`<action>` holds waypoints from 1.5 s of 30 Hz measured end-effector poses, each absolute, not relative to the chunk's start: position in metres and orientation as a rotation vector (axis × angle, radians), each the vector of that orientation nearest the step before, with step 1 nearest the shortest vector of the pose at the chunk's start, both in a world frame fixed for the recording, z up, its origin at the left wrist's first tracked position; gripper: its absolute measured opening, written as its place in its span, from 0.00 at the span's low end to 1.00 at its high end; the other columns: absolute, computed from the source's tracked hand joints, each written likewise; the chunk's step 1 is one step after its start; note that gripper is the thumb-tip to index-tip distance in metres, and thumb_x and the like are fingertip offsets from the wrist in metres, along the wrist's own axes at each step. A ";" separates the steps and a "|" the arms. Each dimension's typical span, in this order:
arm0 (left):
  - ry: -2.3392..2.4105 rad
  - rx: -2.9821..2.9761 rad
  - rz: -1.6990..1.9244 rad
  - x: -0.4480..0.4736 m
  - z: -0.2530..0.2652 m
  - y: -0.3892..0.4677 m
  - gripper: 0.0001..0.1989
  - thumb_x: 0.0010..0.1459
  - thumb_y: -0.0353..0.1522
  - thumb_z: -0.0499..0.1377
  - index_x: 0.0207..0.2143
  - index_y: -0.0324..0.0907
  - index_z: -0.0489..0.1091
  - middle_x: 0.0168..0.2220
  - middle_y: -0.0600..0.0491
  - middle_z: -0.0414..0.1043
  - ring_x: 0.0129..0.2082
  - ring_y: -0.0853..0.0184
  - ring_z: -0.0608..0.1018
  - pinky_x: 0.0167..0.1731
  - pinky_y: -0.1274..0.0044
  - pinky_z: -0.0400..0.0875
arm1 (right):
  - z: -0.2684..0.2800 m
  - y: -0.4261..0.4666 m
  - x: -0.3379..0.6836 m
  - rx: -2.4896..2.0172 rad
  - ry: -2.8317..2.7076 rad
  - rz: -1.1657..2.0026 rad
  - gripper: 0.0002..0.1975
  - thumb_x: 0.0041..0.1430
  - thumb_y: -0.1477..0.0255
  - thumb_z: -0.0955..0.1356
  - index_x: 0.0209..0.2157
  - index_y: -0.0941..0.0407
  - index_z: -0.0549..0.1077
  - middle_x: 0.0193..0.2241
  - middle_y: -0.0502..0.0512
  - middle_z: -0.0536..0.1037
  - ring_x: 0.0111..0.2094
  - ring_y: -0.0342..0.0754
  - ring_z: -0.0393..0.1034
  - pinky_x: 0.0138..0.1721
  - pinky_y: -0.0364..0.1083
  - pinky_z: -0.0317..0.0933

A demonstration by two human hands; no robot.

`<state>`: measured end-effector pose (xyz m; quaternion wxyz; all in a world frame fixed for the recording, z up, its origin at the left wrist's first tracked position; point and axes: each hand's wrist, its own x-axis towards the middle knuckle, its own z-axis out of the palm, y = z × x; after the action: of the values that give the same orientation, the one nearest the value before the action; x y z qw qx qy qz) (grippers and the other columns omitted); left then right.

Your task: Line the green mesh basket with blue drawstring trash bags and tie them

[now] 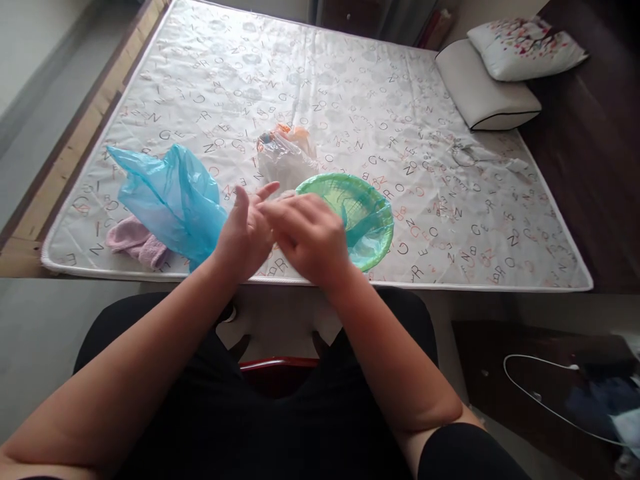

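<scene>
Palm up, my left hand point(247, 237) is open with its thumb and fingers apart, over the near edge of the mattress. My right hand point(315, 237) lies across its fingers, its own fingers bent and pressed together; whatever they hold, if anything, is hidden. Just left of my left hand stands a crumpled blue plastic bag point(175, 193). A pink cloth point(136, 241) lies partly under that bag. Beyond my hands sits a clear plastic bag point(287, 157) with orange at its top. Beside my right hand is a green mesh basket point(383, 243) with a bluish plastic liner inside.
The mattress point(360, 120) is white with printed letters. At its far right lie a white cushion point(483, 83) and a patterned pillow point(530, 50). Thin clear scraps point(470, 155) rest on the right side. A white cable point(525, 393) curves over a dark surface at lower right.
</scene>
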<state>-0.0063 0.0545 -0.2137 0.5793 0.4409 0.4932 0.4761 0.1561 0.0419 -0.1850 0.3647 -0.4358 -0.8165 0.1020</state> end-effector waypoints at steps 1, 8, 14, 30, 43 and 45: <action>1.157 1.024 1.110 -0.012 -0.212 0.062 0.24 0.74 0.53 0.53 0.60 0.51 0.72 0.58 0.44 0.79 0.65 0.48 0.77 0.60 0.56 0.77 | -0.188 0.048 0.167 -1.181 -2.023 0.277 0.13 0.77 0.69 0.64 0.52 0.46 0.81 0.48 0.53 0.84 0.53 0.51 0.76 0.62 0.54 0.70; 1.577 1.037 0.834 -0.056 -0.236 0.102 0.14 0.60 0.38 0.66 0.47 0.44 0.77 0.53 0.42 0.81 0.57 0.50 0.81 0.59 0.56 0.74 | -0.232 0.082 0.213 -1.569 -1.751 0.463 0.15 0.74 0.58 0.67 0.41 0.53 0.79 0.43 0.60 0.83 0.49 0.58 0.77 0.60 0.60 0.69; 1.596 1.331 0.689 -0.060 -0.265 0.110 0.08 0.58 0.38 0.69 0.38 0.45 0.81 0.38 0.46 0.83 0.38 0.57 0.82 0.37 0.73 0.74 | -0.224 0.093 0.243 -1.580 -1.614 0.581 0.17 0.76 0.58 0.63 0.47 0.52 0.80 0.52 0.60 0.82 0.59 0.57 0.74 0.66 0.58 0.65; 1.080 0.835 0.257 -0.016 -0.264 0.077 0.26 0.54 0.44 0.76 0.54 0.48 0.80 0.54 0.41 0.83 0.51 0.49 0.87 0.43 0.66 0.83 | -0.261 0.100 0.332 -2.097 -1.237 0.751 0.18 0.70 0.62 0.66 0.55 0.54 0.76 0.55 0.66 0.82 0.56 0.61 0.76 0.62 0.59 0.67; 1.250 0.687 0.722 -0.027 -0.271 0.106 0.03 0.58 0.30 0.65 0.34 0.39 0.77 0.28 0.51 0.77 0.25 0.69 0.78 0.28 0.76 0.77 | -0.245 0.105 0.317 -1.636 -0.669 1.384 0.07 0.66 0.66 0.69 0.45 0.46 0.69 0.35 0.47 0.78 0.31 0.45 0.75 0.31 0.45 0.73; 1.326 0.703 0.771 -0.031 -0.274 0.110 0.03 0.53 0.30 0.65 0.32 0.40 0.75 0.27 0.52 0.74 0.23 0.69 0.76 0.24 0.77 0.77 | -0.242 0.105 0.313 -1.579 -0.669 1.426 0.13 0.62 0.72 0.72 0.47 0.47 0.70 0.35 0.46 0.79 0.32 0.44 0.76 0.31 0.44 0.73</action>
<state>-0.0309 0.1097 -0.2737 0.6648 0.3113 0.5870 0.3415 0.3129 0.1045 -0.2419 0.4401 -0.6357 -0.2695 0.5740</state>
